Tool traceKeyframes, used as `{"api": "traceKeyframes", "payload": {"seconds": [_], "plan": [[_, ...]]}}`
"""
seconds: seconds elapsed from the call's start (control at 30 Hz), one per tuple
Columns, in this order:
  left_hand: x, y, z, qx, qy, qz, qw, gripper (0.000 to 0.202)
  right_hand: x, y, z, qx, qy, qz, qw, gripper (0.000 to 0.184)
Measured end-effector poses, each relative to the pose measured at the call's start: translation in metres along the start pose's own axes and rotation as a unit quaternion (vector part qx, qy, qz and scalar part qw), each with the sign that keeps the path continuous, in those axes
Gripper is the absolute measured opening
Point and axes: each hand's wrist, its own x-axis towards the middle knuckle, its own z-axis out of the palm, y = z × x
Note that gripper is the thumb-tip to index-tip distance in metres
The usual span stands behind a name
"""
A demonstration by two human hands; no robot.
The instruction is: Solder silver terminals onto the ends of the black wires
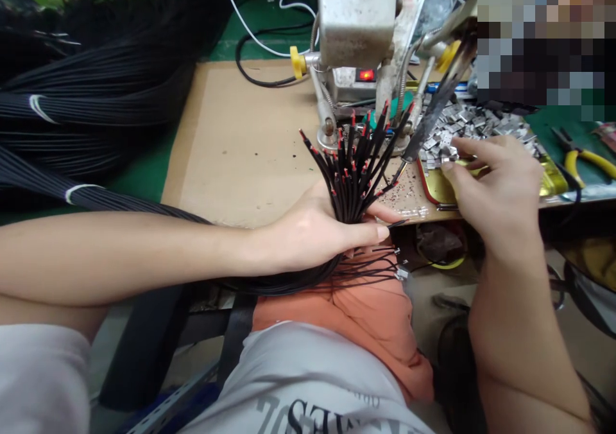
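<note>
My left hand (312,235) is shut around a bundle of black wires (353,177), whose red-tipped ends fan upward. Below the hand, several wire ends with small metal connectors (400,272) hang over my orange apron. My right hand (495,187) pinches what looks like a small metal terminal between thumb and finger. It sits just above a gold tray (430,187) and a heap of silvery metal terminals (466,126). A long dark tool (436,113), too blurred to name exactly, stands between the wire ends and the heap.
A grey crimping machine (356,23) with a lit red indicator stands behind the wires on a cardboard-covered bench (235,138). Long black wire bundles (86,100) with white ties lie at left. Yellow-handled pliers (584,164) lie at right.
</note>
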Motion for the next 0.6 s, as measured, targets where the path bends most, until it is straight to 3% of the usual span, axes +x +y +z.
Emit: {"api": "traceKeyframes", "payload": {"seconds": [0.2,0.33,0.47,0.5,0.6], "plan": [[0.001,0.000,0.002,0.001,0.005,-0.014,1.000,0.019,-0.007,-0.001,0.003,-0.021,-0.017,-0.031,0.999,0.012],[0.003,0.001,0.004,-0.014,0.012,-0.040,0.999,0.022,-0.012,-0.011,-0.006,0.018,0.007,-0.001,1.000,0.009],[0.004,0.002,0.003,-0.061,0.026,-0.064,0.996,0.023,-0.031,-0.040,-0.012,0.196,0.081,0.069,0.975,0.009],[0.005,0.003,0.002,-0.073,0.032,-0.070,0.994,0.023,-0.037,-0.049,-0.012,0.255,0.076,0.080,0.961,0.012],[0.007,0.004,0.002,-0.100,0.056,-0.090,0.989,0.025,-0.052,-0.066,-0.008,0.368,-0.022,0.117,0.922,0.013]]}}
